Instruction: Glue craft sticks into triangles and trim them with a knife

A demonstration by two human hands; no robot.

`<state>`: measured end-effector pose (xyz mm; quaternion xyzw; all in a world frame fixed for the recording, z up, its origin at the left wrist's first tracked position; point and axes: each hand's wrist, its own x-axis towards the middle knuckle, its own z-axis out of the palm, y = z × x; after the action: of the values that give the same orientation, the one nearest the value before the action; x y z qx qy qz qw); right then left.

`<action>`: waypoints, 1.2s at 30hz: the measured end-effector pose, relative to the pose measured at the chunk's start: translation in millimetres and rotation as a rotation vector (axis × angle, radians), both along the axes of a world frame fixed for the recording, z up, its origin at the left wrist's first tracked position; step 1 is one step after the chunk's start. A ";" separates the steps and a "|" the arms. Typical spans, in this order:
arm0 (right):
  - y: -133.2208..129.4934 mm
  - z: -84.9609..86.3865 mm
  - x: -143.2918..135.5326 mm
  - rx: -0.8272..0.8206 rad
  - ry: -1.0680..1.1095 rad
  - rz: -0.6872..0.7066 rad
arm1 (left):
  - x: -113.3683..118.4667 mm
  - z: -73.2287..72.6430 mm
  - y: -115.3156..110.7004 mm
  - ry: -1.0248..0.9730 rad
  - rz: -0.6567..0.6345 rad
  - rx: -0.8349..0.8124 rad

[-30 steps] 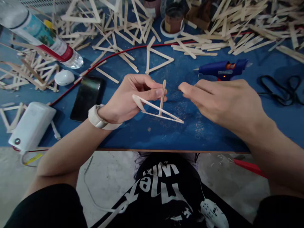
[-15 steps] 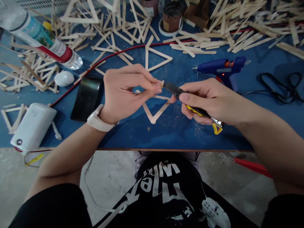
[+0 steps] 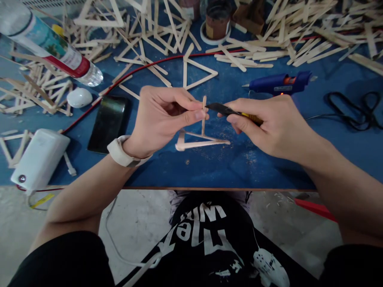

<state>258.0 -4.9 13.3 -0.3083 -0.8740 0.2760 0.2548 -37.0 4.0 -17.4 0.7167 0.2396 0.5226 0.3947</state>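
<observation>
My left hand (image 3: 170,119) pinches an upright popsicle stick (image 3: 204,126) between thumb and fingertips. That stick belongs to a triangular frame of popsicle sticks (image 3: 206,144), which shows just below my fingers. In my right hand (image 3: 266,125) is a utility knife (image 3: 224,109) with a dark blade and a black and yellow handle. The blade's tip points left and is at the stick, right beside my left fingertips; whether it cuts in, I cannot tell. Behind my hands another stick triangle (image 3: 200,75) lies on the blue table (image 3: 161,167).
A blue glue gun (image 3: 278,84) lies behind my right hand, its black cable (image 3: 350,111) coiled at right. A phone (image 3: 108,123), white power bank (image 3: 42,159), white case (image 3: 79,98) and plastic bottle (image 3: 60,50) are at left. Piles of sticks (image 3: 299,32) and a pot (image 3: 218,24) stand behind.
The stick frame has been turned, so the pinched stick now stands upright with the triangle tilted below. My right hand has rolled over, hiding most of the knife handle; the blade stays near my left fingertips.
</observation>
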 end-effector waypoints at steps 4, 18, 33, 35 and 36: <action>4.5 4.6 -3.4 -0.791 0.174 0.127 | -4.1 4.3 6.7 0.160 0.158 0.482; -2.6 -4.3 1.9 0.425 -0.293 -0.135 | 6.6 -1.9 -11.3 -0.120 -0.046 -0.548; -2.2 4.9 -5.1 -0.337 0.051 0.004 | -5.0 0.4 9.9 0.084 0.049 0.254; -3.9 1.4 -3.6 0.024 -0.089 -0.075 | -4.4 -4.2 7.0 0.052 -0.005 0.021; -4.9 -0.3 -2.7 0.180 -0.168 -0.102 | -4.3 -6.4 5.7 0.035 -0.042 -0.112</action>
<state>255.3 -9.8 12.9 -0.3505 -0.8966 0.1563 0.2210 -41.3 9.7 -23.8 0.7075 0.2603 0.4874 0.4406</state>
